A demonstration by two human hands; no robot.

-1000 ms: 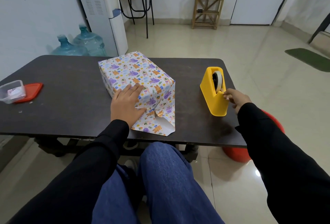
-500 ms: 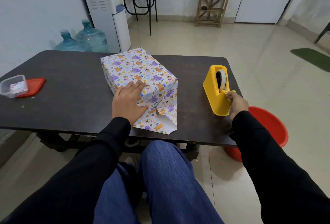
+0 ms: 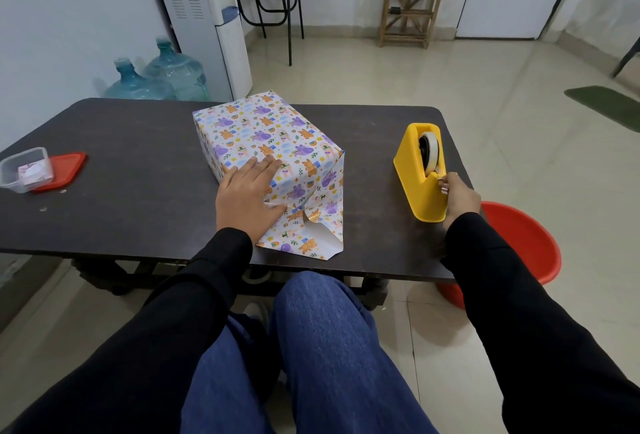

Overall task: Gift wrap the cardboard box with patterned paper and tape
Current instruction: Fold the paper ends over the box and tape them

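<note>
- Left hand: laid flat, fingers straight and together, palm pressing the patterned paper down on the near left top edge of the box.
- Right hand: fingers curled at the near end of the yellow tape dispenser, pinching the loose end of the tape at the cutter.
- Box: stands near the middle of the dark bench, turned at an angle, its top and visible sides covered in paper.
- Paper: the near end is not closed; it juts past the box towards the near bench edge, one flap creased inward with the white inner side showing.
- Tape dispenser: upright on the bench to the right of the box, apart from it, with the roll seated in its slot.
- Left end of the bench: a clear plastic container sits on a red lid.
- Floor: a red tub sits beside the right end of the bench; two blue water bottles stand beyond the bench next to a white water dispenser.
</note>
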